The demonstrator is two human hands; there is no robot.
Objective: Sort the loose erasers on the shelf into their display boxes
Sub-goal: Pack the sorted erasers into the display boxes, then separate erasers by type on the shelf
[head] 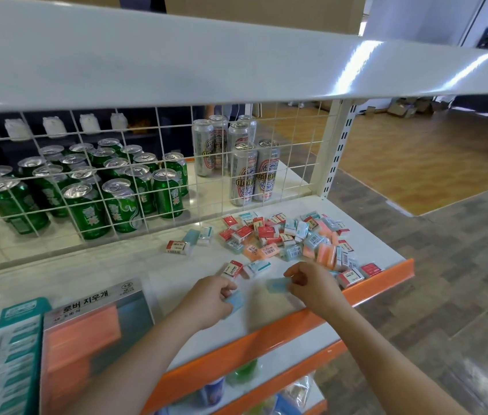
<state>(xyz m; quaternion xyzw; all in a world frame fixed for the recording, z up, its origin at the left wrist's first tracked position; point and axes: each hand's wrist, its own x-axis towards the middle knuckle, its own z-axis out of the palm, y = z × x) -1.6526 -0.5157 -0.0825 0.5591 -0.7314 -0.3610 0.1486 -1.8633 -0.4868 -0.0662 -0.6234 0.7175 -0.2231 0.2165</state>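
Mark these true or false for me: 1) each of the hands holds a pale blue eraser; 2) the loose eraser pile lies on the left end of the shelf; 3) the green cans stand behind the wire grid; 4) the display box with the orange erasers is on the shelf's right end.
1) True: the left hand grips a pale blue eraser, and the right hand pinches another pale blue eraser.
2) False: the loose eraser pile lies toward the right end of the shelf.
3) True: the green cans stand behind the wire grid.
4) False: the display box with orange erasers sits at the left.
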